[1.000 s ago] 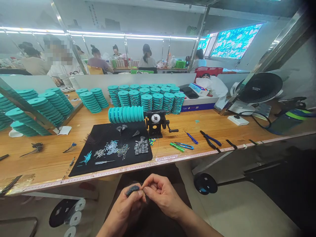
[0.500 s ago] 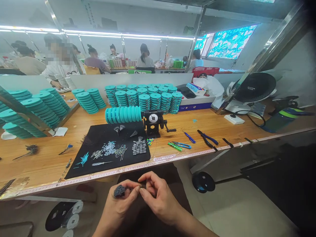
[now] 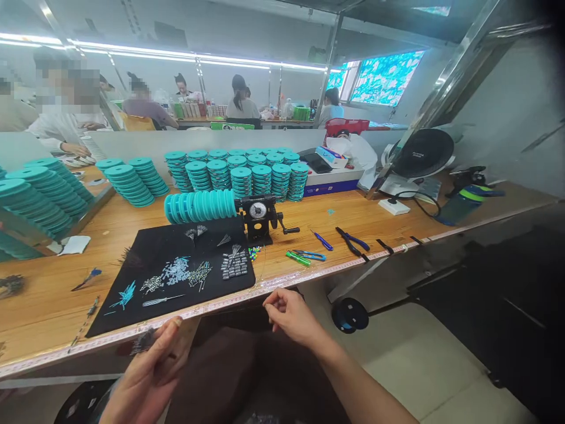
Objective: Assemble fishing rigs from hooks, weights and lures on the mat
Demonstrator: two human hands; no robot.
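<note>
My left hand point(image 3: 154, 368) is closed around a bundle of dark grey fine pieces point(image 3: 143, 340), just below the table's front edge. What the pieces are is too blurred to tell. To the right of it, my right hand point(image 3: 291, 317) hangs in front of the edge with thumb and fingers pinched together; anything between the tips is too small to make out. Beyond both hands a black mat point(image 3: 132, 253) bears pale small beads point(image 3: 175, 271), metal pins point(image 3: 200, 275), turquoise tubes point(image 3: 126, 294), grey cylinders point(image 3: 233, 268) and a small screwdriver point(image 3: 162, 300).
A hand-cranked winder point(image 3: 258, 218) carries turquoise spools point(image 3: 200, 206) behind the mat. More spool stacks point(image 3: 242, 182) stand at the back. Pliers point(image 3: 352, 241), snips point(image 3: 310, 255), a green-handled tool point(image 3: 298, 258) and a blue pen-like tool point(image 3: 322, 240) lie right. Co-workers sit beyond the partition.
My hands, close together before, have parted. The left moved left with the bundle; the right moved right and slightly up. The camera view has swung a little to the right.
</note>
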